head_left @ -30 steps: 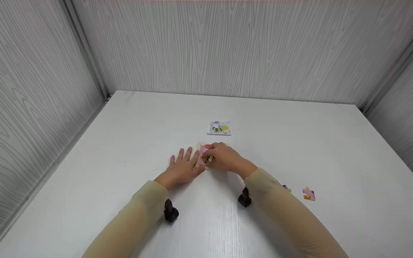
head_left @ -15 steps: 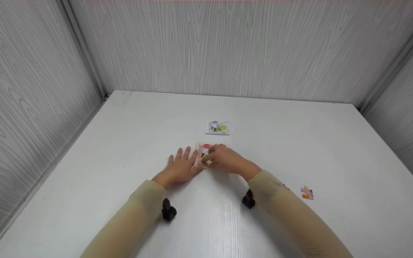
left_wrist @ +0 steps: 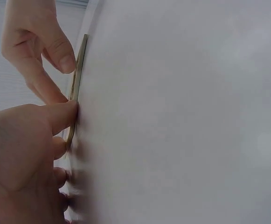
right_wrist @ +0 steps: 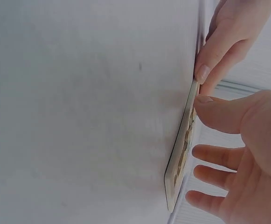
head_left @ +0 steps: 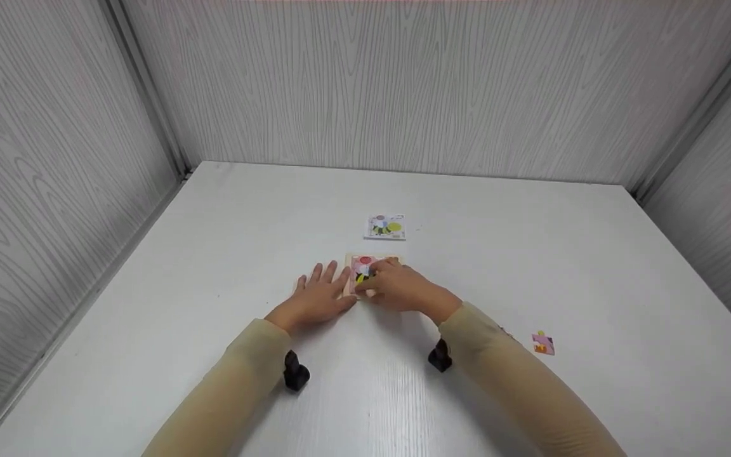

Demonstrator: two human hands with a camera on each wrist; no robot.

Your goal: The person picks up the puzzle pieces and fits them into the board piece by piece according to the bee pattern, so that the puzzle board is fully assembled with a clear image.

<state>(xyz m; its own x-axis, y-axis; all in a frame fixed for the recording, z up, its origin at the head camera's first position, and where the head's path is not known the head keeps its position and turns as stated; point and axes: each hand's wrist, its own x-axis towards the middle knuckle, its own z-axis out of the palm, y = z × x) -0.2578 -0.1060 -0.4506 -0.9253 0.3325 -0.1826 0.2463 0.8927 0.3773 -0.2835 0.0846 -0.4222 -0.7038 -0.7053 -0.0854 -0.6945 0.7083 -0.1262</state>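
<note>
A small wooden jigsaw board [head_left: 348, 277] with a pink bee picture lies mid-table. My left hand [head_left: 318, 298] is laid flat with fingers spread, its thumb and index finger at the board's left edge. Over the board's right part, my right hand [head_left: 403, 287] touches the picture with its thumb and fingertips. In the right wrist view its thumb [right_wrist: 219, 112] meets the surface of the board [right_wrist: 178, 163], while the other visible fingers stand apart and fairly straight. Much of the picture's right side is hidden beneath that hand.
Behind the board lies a white card [head_left: 385, 227] with a matching bee picture. A loose pink puzzle piece [head_left: 543, 343] rests to the right, and another piece [head_left: 506, 331] peeks out beside the right sleeve. Wood-grain panels [head_left: 403, 82] close off the back and sides.
My right hand's fingers have shifted slightly down and loosened on the picture, so more of the bee shows. The left hand keeps its place at the board's edge.
</note>
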